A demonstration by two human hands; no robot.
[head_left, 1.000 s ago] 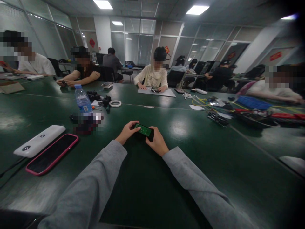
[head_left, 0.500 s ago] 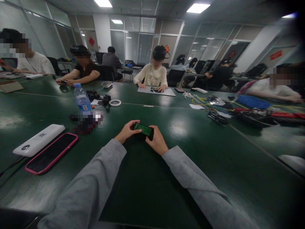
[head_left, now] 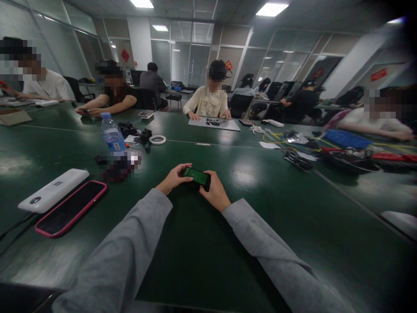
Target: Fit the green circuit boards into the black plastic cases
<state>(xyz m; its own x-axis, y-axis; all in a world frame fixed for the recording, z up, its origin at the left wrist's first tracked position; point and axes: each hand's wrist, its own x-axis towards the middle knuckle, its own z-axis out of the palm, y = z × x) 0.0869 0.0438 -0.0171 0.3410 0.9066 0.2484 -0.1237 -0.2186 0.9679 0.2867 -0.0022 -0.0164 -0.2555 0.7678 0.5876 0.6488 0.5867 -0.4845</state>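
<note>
Both hands, the left hand (head_left: pixel 172 179) and the right hand (head_left: pixel 215 193), grip a small green circuit board (head_left: pixel 196 175) between them just above the dark green bench (head_left: pixel 208 243), unmoved since a second ago. Farther left lie a pink-cased phone (head_left: pixel 70 208) and a white power bank (head_left: pixel 54 190); beyond stands a capped water bottle (head_left: pixel 112 135), its contents unclear.

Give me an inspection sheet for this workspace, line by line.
Surface: dark green table, glossy, reflecting the ceiling lights.
Job's things: small green circuit board, held between both hands.
Clutter: white power bank, pink-cased phone, water bottle, tape roll.
Hands: left hand and right hand grip the board's ends.
Cables: yellow wires at far right; dark cable by the power bank.
Surroundings: other people seated at work; glass partitions behind.
</note>
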